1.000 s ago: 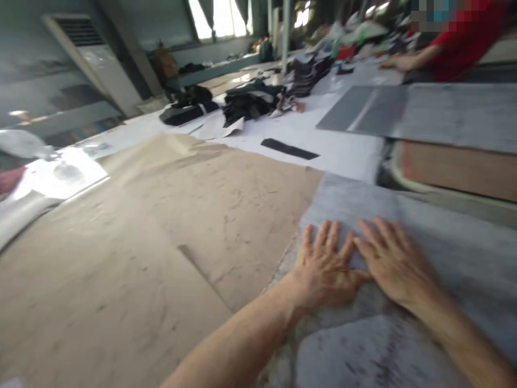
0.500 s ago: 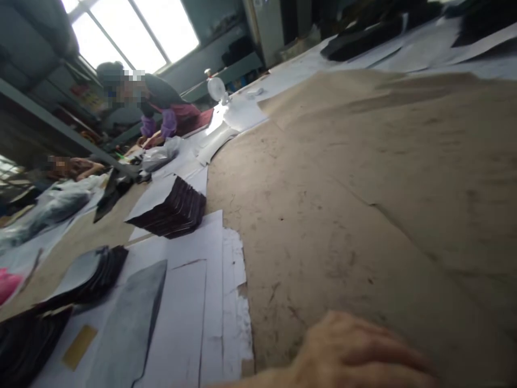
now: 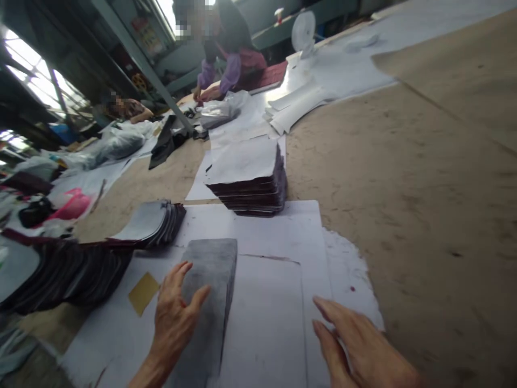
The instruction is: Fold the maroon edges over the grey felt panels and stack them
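My left hand [image 3: 175, 310] is open, thumb and fingers apart, over the left part of a grey flat stack of sheets [image 3: 210, 264]. Whether it touches the stack I cannot tell. To the right, my right hand [image 3: 355, 339] is open above the white paper sheets [image 3: 274, 318], thumb apart from the fingers, holding nothing. A small yellow-brown square piece [image 3: 144, 293] lies left of my left hand. Beyond the hands rises a tall stack of cut pieces [image 3: 248, 167], white on top with dark edges.
Stacks of dark curved pieces [image 3: 68, 269] lie at the left. Brown paper [image 3: 404, 188] covers the table to the right. A small fan [image 3: 304, 32] stands far back, near a co-worker's purple sleeves [image 3: 230, 73]. A slanting post [image 3: 141, 64] rises at the back left.
The view has swung left and down. My left hand has come into view over the grey stack. My right hand now shows with thumb and fingers parted above the white paper.
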Available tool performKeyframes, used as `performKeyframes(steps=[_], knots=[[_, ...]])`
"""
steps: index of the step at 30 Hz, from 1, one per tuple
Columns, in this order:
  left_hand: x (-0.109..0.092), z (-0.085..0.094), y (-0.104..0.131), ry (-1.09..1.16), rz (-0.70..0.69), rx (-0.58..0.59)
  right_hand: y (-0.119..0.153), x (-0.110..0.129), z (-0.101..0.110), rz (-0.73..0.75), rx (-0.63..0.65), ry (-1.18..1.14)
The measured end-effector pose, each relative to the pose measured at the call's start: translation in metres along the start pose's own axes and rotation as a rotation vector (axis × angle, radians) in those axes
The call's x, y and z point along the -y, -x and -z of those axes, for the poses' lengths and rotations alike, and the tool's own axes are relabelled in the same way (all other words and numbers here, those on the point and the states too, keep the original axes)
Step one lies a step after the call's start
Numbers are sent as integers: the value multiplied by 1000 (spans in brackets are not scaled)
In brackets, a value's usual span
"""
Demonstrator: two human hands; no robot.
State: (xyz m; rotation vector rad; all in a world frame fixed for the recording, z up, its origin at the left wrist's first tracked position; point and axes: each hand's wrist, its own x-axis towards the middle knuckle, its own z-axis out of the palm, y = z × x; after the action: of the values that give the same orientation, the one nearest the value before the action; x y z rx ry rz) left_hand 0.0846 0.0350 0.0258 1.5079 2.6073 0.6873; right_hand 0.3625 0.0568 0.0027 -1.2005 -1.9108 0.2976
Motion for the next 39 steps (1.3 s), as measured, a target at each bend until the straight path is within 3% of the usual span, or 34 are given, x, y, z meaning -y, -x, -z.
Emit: performKeyframes(steps=[1,3,6,10,13,19,22,24,29,34,36,39], knots=[[11,1,-8,-24,81,15,-11,8,-15,-53,47,-96],[34,3,-21,-37,211,68,-26,27,-46,-304,147,-244],[57,2,-30,-13,288,118,-34,60,-90,-674,315,-410],[61,-1,-30,30,306,118,-36,96,-127,-844,319,-411],[57,-1,-29,81,323,125,-38,106,-138,-842,262,-228],[63,-1,-31,114,348,160,-50,114,-139,-710,314,27],[67,-2,-30,104,342,172,-48,120,-141,-544,211,81],[68,-1,-29,98,323,179,-43,124,-143,-512,137,53],[67,0,-31,82,338,182,-37,126,-146,-757,151,-43],[66,1,-33,93,372,201,-46,124,-142,-848,355,-87],[65,2,-34,103,399,206,-46,126,-141,-778,375,-35],[64,3,-36,115,419,221,-40,129,-145,-565,240,16]])
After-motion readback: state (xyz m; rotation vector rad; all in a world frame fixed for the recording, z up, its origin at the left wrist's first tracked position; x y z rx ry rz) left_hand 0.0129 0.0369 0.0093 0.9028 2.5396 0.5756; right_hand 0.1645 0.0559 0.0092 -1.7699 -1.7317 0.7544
